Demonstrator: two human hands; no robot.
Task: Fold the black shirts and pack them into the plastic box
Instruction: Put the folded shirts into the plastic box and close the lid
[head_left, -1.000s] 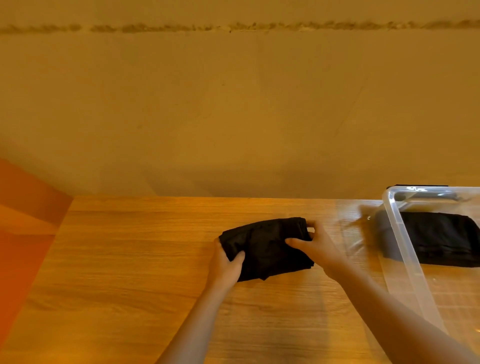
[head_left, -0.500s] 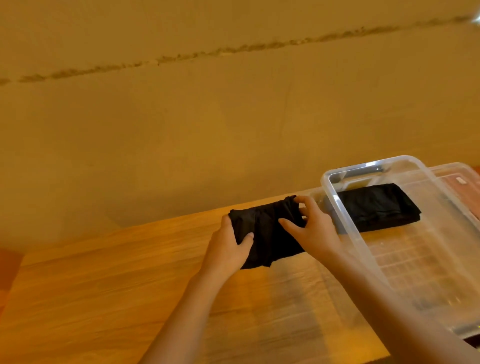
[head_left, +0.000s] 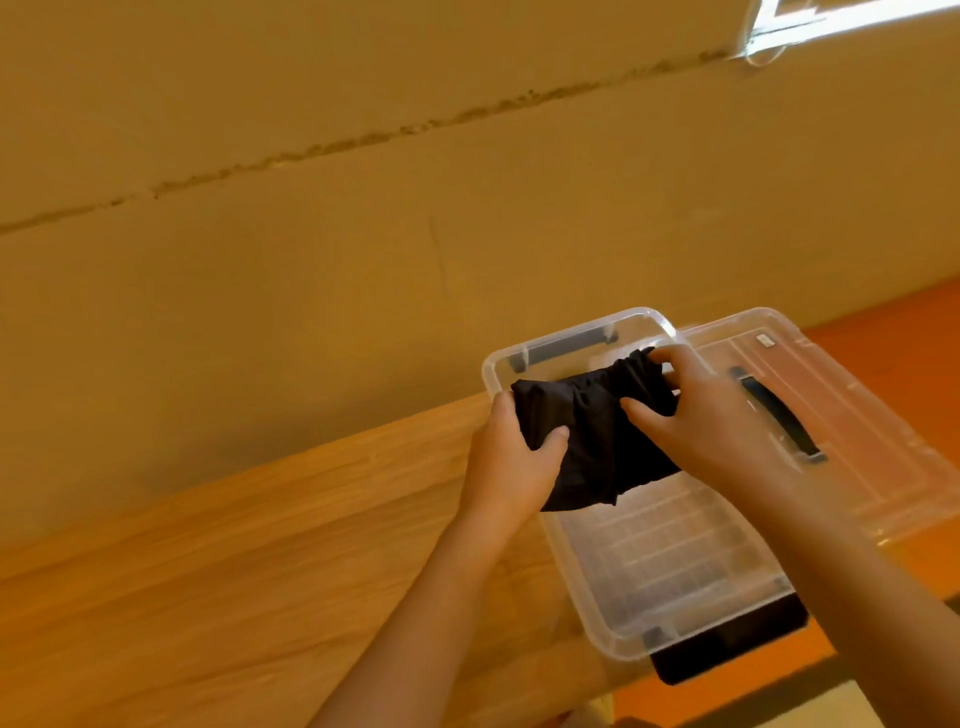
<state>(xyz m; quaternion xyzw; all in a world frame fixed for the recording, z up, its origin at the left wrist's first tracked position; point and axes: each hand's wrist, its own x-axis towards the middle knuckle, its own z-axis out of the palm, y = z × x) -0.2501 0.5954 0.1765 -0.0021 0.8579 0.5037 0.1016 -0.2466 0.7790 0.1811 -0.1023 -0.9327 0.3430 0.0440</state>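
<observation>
— Moved since earlier: folded black shirt (head_left: 597, 431) is off the table (head_left: 260, 545), now above the far end of the plastic box (head_left: 587, 597), right of frame centre.

— Hands?

— Left hand (head_left: 511, 462) and right hand (head_left: 706, 421) each grip an end, fingers curled into cloth. Lid (head_left: 857, 415) lies right.

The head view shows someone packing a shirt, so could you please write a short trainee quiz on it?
1. True or false: both hands grip the black shirt.
2. Where is the shirt? A) flat on the table B) held over the plastic box C) on the lid
3. What lies right of the box?

Key:
1. True; left hand and right hand both pinch it.
2. B
3. The clear lid.
</observation>
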